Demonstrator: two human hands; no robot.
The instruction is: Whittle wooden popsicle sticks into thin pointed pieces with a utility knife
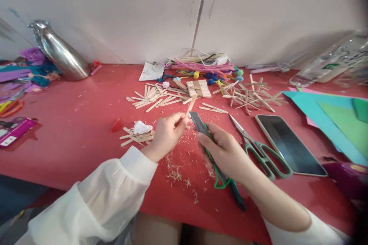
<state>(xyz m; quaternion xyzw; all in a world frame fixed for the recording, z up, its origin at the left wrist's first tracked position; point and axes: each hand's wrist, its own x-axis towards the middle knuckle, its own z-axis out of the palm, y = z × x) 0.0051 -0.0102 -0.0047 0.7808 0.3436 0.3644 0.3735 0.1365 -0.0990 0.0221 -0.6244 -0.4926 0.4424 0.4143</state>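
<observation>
Between the fingers of my left hand [169, 133] is a flat wooden craft stick [191, 104], tilted up and away from me. My right hand [222, 147] is wrapped round a green utility knife [198, 121], its grey blade out and close to the stick; whether blade and wood touch I cannot tell. Wood shavings [175, 174] are scattered on the red table [94, 126] below both hands. Left of my left wrist, a small pile of sticks [128, 136] lies under a crumpled white tissue [142, 127].
Scissors [258, 153] and a phone [290, 143] lie right of my right hand. Loose sticks [151, 95], a bundle of sticks [198, 88] and pipe cleaners [204, 66] lie behind. A steel jug [61, 51] stands back left; coloured paper [330, 118] and a bottle [322, 67] are right.
</observation>
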